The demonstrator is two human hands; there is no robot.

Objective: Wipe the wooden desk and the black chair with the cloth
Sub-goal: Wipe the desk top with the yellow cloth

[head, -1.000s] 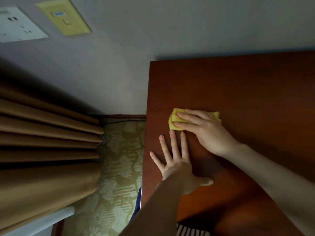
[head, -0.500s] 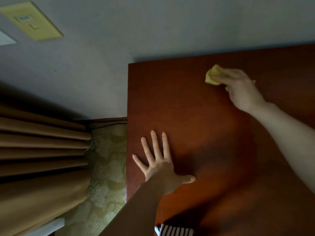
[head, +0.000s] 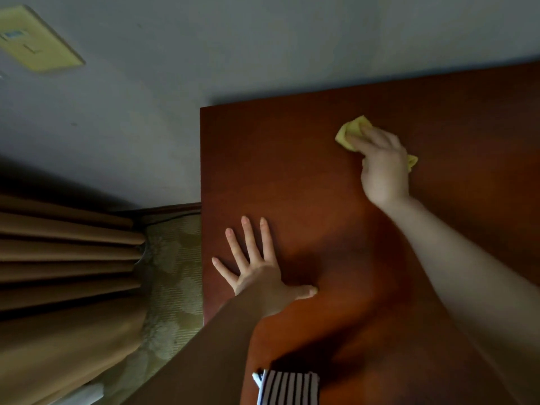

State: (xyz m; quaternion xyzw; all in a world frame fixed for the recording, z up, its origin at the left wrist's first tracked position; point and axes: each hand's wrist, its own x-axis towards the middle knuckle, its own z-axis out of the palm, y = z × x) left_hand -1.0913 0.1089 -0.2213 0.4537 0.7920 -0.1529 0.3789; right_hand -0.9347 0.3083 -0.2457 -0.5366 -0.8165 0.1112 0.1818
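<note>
- Yellow cloth [head: 352, 130] up at about 1 o'clock from the left hand [head: 257, 276], well apart from it, on the far part of the wooden counter [head: 292, 171], near the wall edge.
- Gripped by the right hand [head: 382, 168]: fingers bent over the wad, pressing it to the wood, one bunched end poking out at 10 o'clock, a small corner out at 4 o'clock.
- Left hand flat, fingers spread and straight, holding nothing, planted near the counter's 9 o'clock edge, likely as a brace.
- Right hand plainly the nearer of the two, right on the cloth; no hand-over needed.
- Probably mid-stroke along the far strip, with plenty of bare wood toward 3 o'clock and back toward 6 o'clock.
- No black chair in view; likely not yet reached.
</note>
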